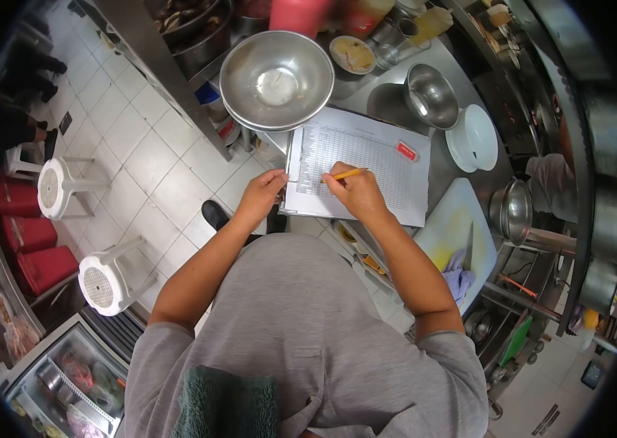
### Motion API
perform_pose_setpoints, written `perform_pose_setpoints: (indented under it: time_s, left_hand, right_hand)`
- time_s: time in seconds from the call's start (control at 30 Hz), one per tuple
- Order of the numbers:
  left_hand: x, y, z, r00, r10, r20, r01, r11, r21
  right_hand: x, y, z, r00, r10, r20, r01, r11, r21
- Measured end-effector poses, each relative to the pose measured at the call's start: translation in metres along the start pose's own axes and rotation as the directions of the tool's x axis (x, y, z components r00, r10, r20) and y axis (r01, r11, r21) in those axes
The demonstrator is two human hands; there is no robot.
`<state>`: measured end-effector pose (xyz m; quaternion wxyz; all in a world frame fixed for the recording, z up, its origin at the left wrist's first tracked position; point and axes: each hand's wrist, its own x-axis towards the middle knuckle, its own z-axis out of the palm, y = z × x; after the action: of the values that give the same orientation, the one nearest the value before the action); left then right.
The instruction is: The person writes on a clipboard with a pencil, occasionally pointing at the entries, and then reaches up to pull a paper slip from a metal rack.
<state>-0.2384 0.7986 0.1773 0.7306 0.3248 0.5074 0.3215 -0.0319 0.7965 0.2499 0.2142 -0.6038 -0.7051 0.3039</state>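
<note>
A printed sheet with a dense table (374, 157) lies on a clipboard at the counter's edge. My right hand (356, 191) holds a yellow pencil (349, 174), its tip over the left part of the table. At the left edge of the clipboard, my left hand (263, 196) has its fingers pressed together on the border. A red and white eraser (406, 151) rests on the sheet's right side. Just above the sheet's left corner stands a large steel bowl (277, 82).
Right of the sheet are a steel bowl (431, 96), a white bowl (472, 139) and a cutting board (454, 233) with a knife (469, 247) and purple cloth (457, 277). White stools (108, 285) stand on the floor at left. People's legs show at far left.
</note>
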Motion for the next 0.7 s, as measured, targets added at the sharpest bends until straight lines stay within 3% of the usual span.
perform_pose_setpoints:
  time_s: [0.2,0.7]
  left_hand:
    - [-0.0012,0.0026,-0.0021,0.999,-0.028,0.027,0.030,0.998,-0.060]
    - [0.0029,0.0019,-0.0067,0.998,-0.050,0.041,0.051,0.999,-0.003]
  right_hand:
    - [0.0044,0.0001,0.0021,0.995,-0.099,0.012,0.100,0.994,-0.047]
    - [0.0029,-0.0001,0.0030,0.999,-0.049,0.007,0.049,0.999,-0.008]
